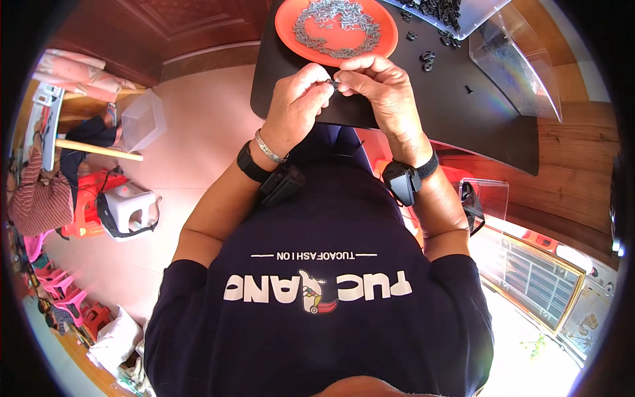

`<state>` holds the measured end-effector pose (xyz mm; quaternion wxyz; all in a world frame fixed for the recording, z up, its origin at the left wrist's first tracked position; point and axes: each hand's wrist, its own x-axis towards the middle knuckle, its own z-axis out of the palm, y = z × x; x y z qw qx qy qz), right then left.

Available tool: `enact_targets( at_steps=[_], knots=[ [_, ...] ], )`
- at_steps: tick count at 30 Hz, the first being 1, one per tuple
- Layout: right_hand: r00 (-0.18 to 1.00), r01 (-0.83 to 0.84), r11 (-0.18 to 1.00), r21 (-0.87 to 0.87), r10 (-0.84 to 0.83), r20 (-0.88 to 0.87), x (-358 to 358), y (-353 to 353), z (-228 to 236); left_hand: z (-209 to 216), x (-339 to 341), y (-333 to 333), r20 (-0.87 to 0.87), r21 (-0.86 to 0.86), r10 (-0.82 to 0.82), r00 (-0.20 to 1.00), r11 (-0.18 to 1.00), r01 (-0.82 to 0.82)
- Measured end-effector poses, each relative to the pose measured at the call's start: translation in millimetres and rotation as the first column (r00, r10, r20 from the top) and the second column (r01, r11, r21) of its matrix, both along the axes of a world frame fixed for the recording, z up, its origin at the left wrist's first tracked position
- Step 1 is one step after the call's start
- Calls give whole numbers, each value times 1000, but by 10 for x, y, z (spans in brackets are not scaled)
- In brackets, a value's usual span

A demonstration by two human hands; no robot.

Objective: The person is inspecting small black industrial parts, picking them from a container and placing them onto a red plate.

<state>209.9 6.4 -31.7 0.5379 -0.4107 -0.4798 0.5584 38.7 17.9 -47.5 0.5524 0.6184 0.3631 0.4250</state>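
My left hand (299, 104) and my right hand (382, 87) meet at the near edge of the black table (433, 99). Between their fingertips is a small black part (333, 84), pinched from both sides; the fingers cover most of it, so its exact kind cannot be made out. Just beyond my hands sits an orange-red plate (291, 41) with many small grey screws (344, 23) spread over it. Loose black parts (428, 61), small and ring-like, lie on the table to the right of the plate.
A clear plastic bin (486, 16) of black parts stands at the far right, its transparent lid (519, 66) beside it. One small black piece (469, 89) lies alone on the table. At the left, another person (46, 198) sits near a white stool (129, 205) and a clear box (144, 120).
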Motion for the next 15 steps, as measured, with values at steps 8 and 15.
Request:
enact_targets(
  at_steps=[8,15],
  knots=[
    [994,44,998,38,-47,98,-43,-29,26,-19,4,7,8,1,6,1000,1000,-6],
    [994,67,996,64,-72,77,-65,-34,34,-47,7,20,4,28,6,1000,1000,-6]
  ],
)
